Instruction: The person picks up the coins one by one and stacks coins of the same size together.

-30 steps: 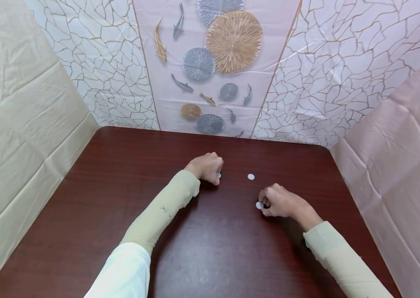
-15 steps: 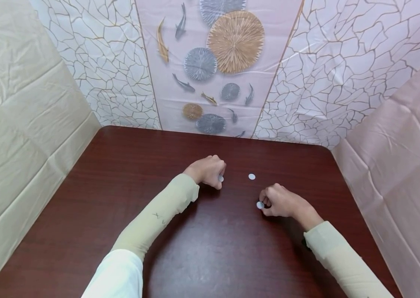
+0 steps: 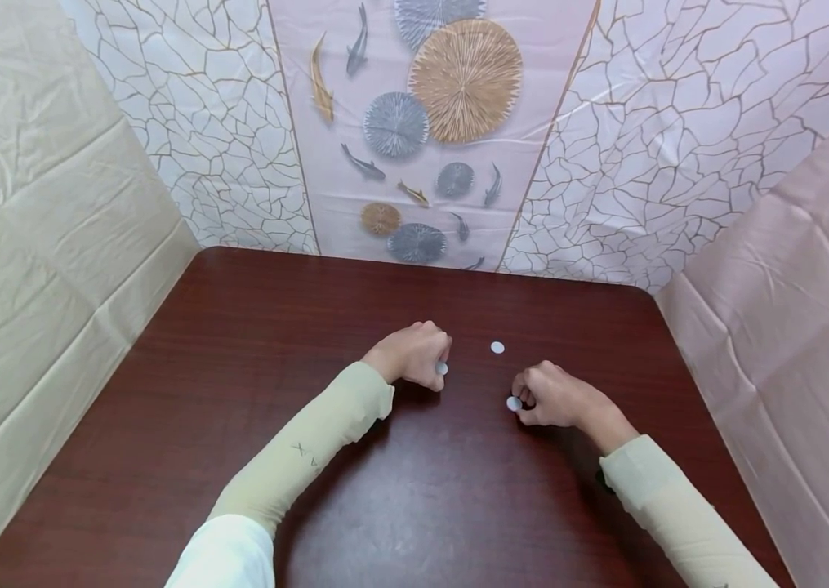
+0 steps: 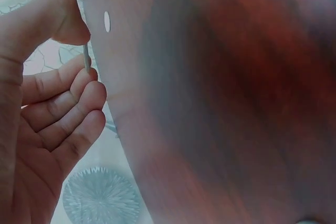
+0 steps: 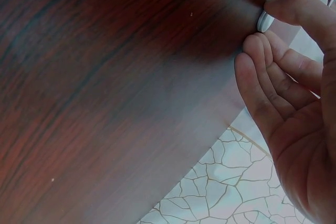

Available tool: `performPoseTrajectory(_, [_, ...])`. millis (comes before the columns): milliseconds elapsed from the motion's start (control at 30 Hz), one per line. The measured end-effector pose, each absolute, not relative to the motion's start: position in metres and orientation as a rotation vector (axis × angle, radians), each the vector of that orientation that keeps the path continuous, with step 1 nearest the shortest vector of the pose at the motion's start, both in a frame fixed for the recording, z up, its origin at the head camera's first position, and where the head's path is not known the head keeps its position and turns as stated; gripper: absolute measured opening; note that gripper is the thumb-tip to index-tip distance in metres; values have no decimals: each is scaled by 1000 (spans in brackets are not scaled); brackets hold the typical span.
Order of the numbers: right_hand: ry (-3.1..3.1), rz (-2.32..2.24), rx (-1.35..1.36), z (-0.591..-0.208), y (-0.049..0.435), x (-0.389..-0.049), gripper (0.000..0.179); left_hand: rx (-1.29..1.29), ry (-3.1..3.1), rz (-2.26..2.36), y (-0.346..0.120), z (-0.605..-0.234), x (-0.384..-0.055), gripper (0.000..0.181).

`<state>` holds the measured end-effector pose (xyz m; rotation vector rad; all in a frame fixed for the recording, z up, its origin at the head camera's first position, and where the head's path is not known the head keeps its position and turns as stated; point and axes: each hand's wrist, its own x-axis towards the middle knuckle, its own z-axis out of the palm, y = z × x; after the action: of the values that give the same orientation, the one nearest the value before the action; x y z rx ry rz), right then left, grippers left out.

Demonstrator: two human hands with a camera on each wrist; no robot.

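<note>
My left hand [image 3: 414, 354] pinches a small white disc [image 3: 442, 368] above the table. In the left wrist view this disc [image 4: 86, 57] is edge-on, thin, between thumb and fingertips. To the right and nearer, my right hand [image 3: 557, 397] holds another white disc [image 3: 514, 403] between thumb and fingers, close over the wood. The right wrist view shows its rim [image 5: 263, 21] looking thicker, with a line along the edge. A third white disc [image 3: 497, 347] lies flat on the table, beyond the right hand and right of the left one.
The dark red-brown table [image 3: 399, 490] has rounded far corners and a glossy top. A patterned cloth [image 3: 465, 163] with fish and round motifs hangs behind it. Plain pale cloths [image 3: 39, 245] stand along the left and right sides.
My left hand has drawn nearer to me and slightly right, carrying its disc. The right hand and the disc lying on the table have stayed in place.
</note>
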<state>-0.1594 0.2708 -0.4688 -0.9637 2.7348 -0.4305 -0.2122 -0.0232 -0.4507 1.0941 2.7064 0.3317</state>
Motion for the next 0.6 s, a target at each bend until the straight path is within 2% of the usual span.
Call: performPoseTrajectory(600, [2738,-427,-943,-469,270,-160,11,1099,2747,437,-18,-486,-182,17])
